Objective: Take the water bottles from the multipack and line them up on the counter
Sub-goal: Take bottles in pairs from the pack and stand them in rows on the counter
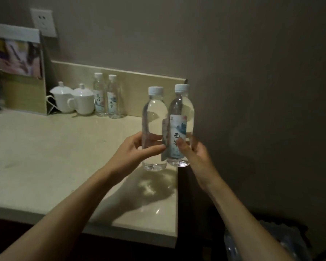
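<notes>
I am holding two full water bottles side by side above the right-hand end of the table. My left hand is wrapping the lower body of the left bottle, thumb in front and fingers curled behind. My right hand is closing on the right bottle over its label, thumb pressed to the front. Their bases seem to be hanging just above the surface near the table's corner, though I cannot tell for sure that they are clear of it.

Two more bottles are already standing by the back edge, next to two lidded white cups. The crumpled multipack wrap is lying low to my right.

I judge these bottles moderately heavy for their size, with thin, smooth plastic walls that give under a squeeze. The labelled waist offers the best grip, low enough to keep each one upright; the caps are rigid but narrow.
</notes>
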Demonstrator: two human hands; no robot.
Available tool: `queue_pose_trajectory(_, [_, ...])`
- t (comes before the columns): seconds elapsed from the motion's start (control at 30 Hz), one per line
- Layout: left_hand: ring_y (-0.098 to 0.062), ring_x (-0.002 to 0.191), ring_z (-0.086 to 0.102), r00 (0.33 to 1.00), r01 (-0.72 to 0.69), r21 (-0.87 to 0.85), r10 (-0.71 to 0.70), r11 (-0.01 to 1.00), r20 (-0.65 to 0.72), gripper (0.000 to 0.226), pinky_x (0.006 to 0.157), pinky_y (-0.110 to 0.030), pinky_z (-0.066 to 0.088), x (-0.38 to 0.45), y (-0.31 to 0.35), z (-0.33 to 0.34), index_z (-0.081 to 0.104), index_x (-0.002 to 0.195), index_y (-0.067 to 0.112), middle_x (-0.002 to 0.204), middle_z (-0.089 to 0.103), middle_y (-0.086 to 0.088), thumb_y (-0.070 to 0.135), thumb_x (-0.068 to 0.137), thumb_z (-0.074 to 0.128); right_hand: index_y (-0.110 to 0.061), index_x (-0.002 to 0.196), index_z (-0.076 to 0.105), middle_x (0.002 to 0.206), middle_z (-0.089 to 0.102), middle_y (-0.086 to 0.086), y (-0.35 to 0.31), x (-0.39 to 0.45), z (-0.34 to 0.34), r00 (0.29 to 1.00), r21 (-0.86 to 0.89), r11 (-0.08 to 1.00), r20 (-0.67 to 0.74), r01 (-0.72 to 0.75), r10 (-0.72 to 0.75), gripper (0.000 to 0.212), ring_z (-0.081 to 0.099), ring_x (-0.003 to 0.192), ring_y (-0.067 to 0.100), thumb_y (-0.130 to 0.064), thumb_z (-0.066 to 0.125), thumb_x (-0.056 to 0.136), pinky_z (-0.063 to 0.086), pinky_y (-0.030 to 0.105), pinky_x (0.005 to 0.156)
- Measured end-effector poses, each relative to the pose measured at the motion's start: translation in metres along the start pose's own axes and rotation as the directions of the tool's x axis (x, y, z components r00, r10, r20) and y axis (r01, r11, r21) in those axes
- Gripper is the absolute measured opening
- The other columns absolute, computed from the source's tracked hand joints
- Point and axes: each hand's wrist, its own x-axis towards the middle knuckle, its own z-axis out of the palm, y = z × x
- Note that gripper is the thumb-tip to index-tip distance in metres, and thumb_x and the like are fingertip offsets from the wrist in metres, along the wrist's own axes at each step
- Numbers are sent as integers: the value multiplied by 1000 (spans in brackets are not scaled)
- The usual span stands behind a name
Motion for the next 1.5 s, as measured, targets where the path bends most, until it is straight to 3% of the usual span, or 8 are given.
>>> queue_pose_trajectory(0.17, [-14,105,67,991,91,162,-105,983,81,77,86,-36,55,-5,-12,-47,63,127,24,115,71,3,60,59,72,-16,119,63,114,71,6,1,13,15,992,-178,983,111,-39,60,58,68,107,23,-39,77,67,55,46,92])
queue_pose_trajectory(0.4, [-18,108,68,992,118,188,-125,975,26,53,92,-42,56,17,-14,-76,55,125,25,115,69,-1,30,76,75,-16,123,51,114,68,-3,14,46,32,990,-217,975,112,-54,80,50,68,102,12,-24,75,80,59,24,77])
queue_pose_trajectory(0.57, [-5,99,68,993,112,226,-114,968,-5,40,82,-26,58,32,-22,-80,53,111,29,109,65,6,2,86,69,-21,120,47,121,65,-1,27,68,40,979,-341,940,186,-14,82,49,65,109,15,-29,75,81,58,38,89])
queue_pose_trajectory(0.7, [-12,100,70,992,127,246,-119,961,-49,43,87,-31,59,43,-32,-89,57,122,14,110,70,-4,-1,84,70,-21,121,48,120,63,-3,34,80,50,979,-376,926,198,26,53,46,63,102,11,-28,73,83,56,25,80])
queue_pose_trajectory(0.97, [-13,104,71,980,155,223,-179,962,91,51,91,-33,57,83,-43,-120,62,124,19,114,73,-1,16,76,81,-23,129,46,114,62,-8,37,109,74,992,-484,875,109,2,58,49,60,83,6,-30,70,87,47,13,61])
queue_pose_trajectory(1.23, [-15,110,65,995,93,303,-98,948,1,65,93,-40,55,125,-72,-158,55,125,21,117,68,3,17,69,87,-21,131,48,122,63,-6,41,141,109,998,-587,807,-45,-62,44,53,63,91,5,-35,70,85,52,18,69])
queue_pose_trajectory(1.4, [-12,108,66,1000,12,387,-17,922,9,75,85,-32,56,153,-84,-178,53,127,25,120,68,7,33,62,90,-24,130,46,129,61,-3,44,162,135,980,-604,784,-198,-144,27,53,62,113,16,-36,70,85,55,39,94])
queue_pose_trajectory(1.5, [-13,107,64,1000,6,423,-2,906,-10,76,89,-37,56,161,-87,-181,51,127,25,121,66,5,40,64,89,-23,132,45,131,60,-2,43,172,140,971,-599,781,-235,-175,37,55,61,116,18,-35,71,85,53,39,96])
